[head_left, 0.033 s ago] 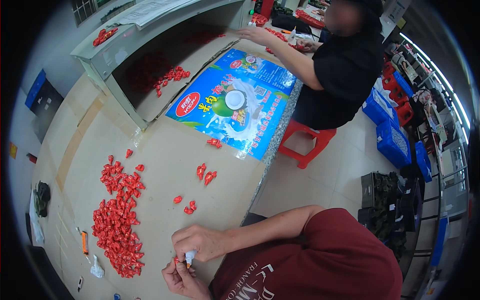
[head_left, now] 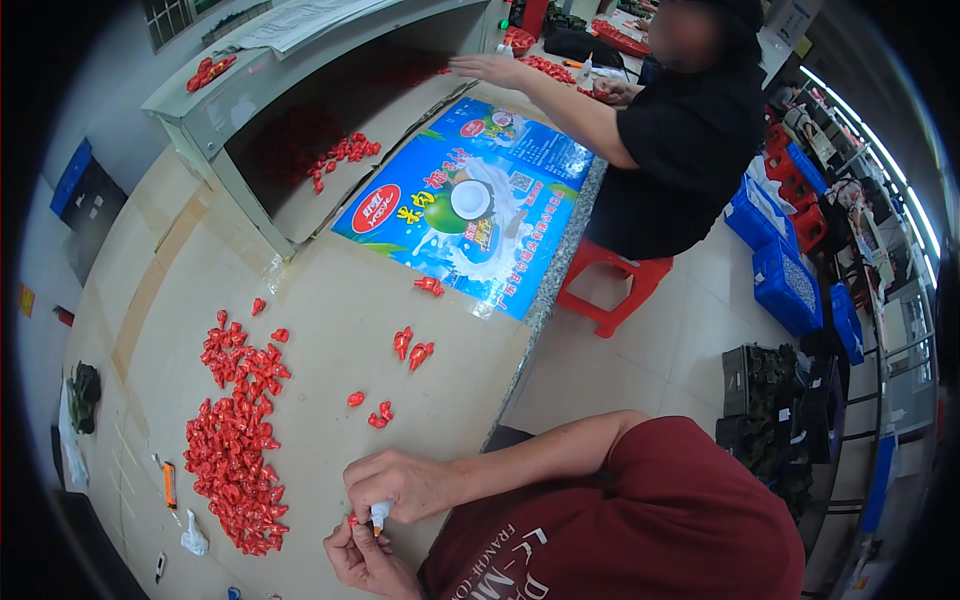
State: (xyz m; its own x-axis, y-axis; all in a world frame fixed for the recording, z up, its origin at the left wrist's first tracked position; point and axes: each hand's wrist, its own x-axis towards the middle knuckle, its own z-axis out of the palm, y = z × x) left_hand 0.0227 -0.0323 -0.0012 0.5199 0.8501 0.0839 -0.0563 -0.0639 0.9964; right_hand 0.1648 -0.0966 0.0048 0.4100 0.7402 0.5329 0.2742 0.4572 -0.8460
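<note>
My right hand (head_left: 400, 486) is closed round a small white bottle (head_left: 381, 510) with an orange nozzle, its tip pointing down. Right below it, my left hand (head_left: 362, 562) pinches a small glossy red piece (head_left: 352, 521), mostly hidden by the fingers. The nozzle sits close to the left fingertips; whether it touches the piece I cannot tell. Beyond my hands lie two loose red pieces (head_left: 380, 415), and further off another pair (head_left: 421, 355). A large pile of similar red pieces (head_left: 235, 470) spreads over the table to the left.
An orange cutter knife (head_left: 169, 485) and a crumpled white wad (head_left: 194, 535) lie left of the pile. A grey shelf unit (head_left: 225, 120) stands at the back, beside a blue printed sheet (head_left: 470, 205). Across the table a co-worker in black (head_left: 680, 150) sits on a red stool (head_left: 620, 285).
The co-worker's outstretched hand has shifted left toward the shelf opening. My own hands, the bottle and the red pieces show no visible movement.
</note>
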